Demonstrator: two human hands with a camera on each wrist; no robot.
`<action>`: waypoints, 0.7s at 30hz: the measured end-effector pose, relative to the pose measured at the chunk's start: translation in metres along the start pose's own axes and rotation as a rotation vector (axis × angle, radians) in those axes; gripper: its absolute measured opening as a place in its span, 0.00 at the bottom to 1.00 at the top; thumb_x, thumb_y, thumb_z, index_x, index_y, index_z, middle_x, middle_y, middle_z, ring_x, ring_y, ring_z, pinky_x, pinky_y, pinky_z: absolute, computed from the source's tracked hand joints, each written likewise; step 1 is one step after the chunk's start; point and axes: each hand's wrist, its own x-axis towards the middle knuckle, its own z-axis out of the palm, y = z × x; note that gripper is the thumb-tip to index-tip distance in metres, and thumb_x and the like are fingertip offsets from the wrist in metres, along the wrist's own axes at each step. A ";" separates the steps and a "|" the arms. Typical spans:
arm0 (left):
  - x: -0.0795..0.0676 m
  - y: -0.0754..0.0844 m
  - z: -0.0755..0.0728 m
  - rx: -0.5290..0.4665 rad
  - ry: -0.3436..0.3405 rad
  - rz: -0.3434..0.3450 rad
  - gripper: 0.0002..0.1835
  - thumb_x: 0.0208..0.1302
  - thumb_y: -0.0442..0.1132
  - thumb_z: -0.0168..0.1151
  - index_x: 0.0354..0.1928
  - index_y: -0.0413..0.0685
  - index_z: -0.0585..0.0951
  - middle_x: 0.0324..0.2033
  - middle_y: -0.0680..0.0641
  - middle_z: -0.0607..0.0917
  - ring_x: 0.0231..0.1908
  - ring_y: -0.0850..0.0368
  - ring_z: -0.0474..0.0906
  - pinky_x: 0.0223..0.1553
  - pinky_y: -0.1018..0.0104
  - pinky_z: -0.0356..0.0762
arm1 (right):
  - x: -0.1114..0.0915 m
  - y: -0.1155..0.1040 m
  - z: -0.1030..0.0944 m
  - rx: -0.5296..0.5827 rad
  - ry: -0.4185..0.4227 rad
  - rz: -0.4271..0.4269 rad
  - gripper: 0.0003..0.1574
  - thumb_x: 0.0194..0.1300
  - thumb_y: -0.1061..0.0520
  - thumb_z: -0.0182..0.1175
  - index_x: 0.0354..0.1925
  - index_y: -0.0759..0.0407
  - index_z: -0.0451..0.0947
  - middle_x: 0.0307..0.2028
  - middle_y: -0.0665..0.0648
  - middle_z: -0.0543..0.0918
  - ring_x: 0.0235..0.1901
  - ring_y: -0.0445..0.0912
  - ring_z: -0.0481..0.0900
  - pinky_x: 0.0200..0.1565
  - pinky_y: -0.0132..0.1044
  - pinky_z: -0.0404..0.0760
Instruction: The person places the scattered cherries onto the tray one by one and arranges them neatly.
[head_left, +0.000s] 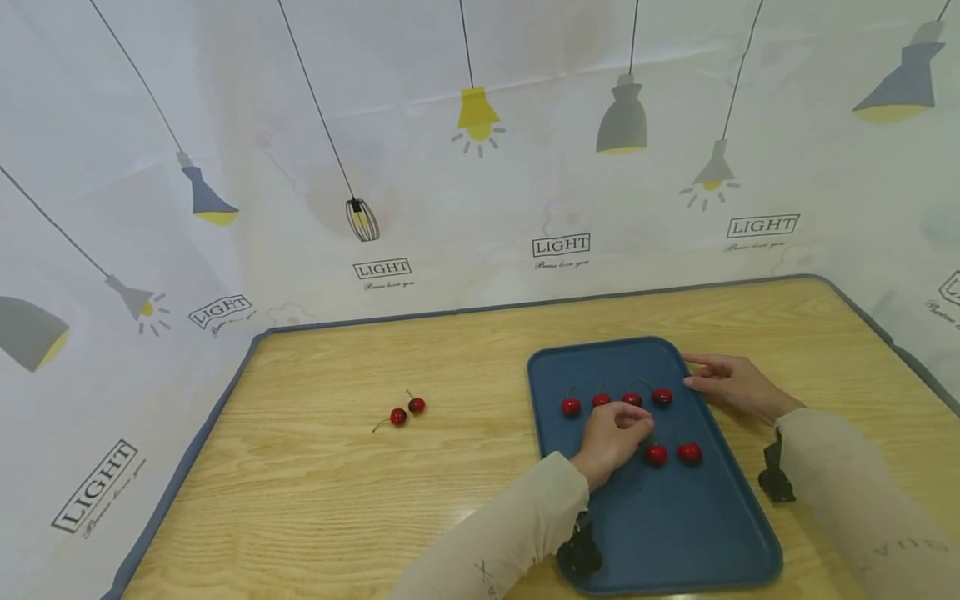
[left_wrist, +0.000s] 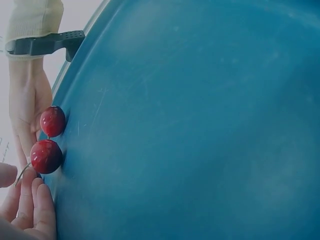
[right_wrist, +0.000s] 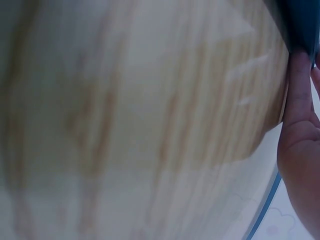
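A blue tray [head_left: 675, 533] lies on the table, bearing several red cherries: a row of them toward its far end and two nearer ones. Over the tray is my left hand [head_left: 611, 437], just left of the nearer cherry [head_left: 656, 455]. In the left wrist view, this cherry's thin stem [left_wrist: 22, 175] lies between thumb and fingers, which look slightly apart. Beside it sits another cherry [head_left: 690, 453]. My right hand [head_left: 738, 387] touches the tray's right edge with extended fingers. My left hand partly covers a back-row cherry [head_left: 602, 401].
Two more cherries [head_left: 398, 417] with stems lie on the wooden table [head_left: 315, 500] left of the tray. A dark blue edge borders the table. Behind it hangs a pale sheet [head_left: 420, 183] printed with lamps.
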 end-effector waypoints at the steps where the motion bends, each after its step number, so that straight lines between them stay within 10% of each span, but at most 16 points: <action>1: 0.000 0.000 0.000 0.003 0.003 0.000 0.02 0.52 0.35 0.63 0.29 0.45 0.82 0.20 0.55 0.79 0.19 0.66 0.72 0.23 0.74 0.71 | 0.000 0.000 0.000 0.003 0.000 0.001 0.39 0.61 0.49 0.56 0.63 0.66 0.56 0.42 0.65 0.75 0.37 0.38 0.75 0.38 0.31 0.76; 21: 0.000 -0.002 0.004 0.024 0.032 0.046 0.09 0.47 0.31 0.67 0.34 0.45 0.80 0.22 0.56 0.78 0.22 0.66 0.73 0.26 0.74 0.72 | -0.001 -0.003 0.000 -0.038 0.012 0.015 0.39 0.61 0.48 0.56 0.63 0.66 0.57 0.44 0.66 0.74 0.39 0.42 0.73 0.38 0.31 0.75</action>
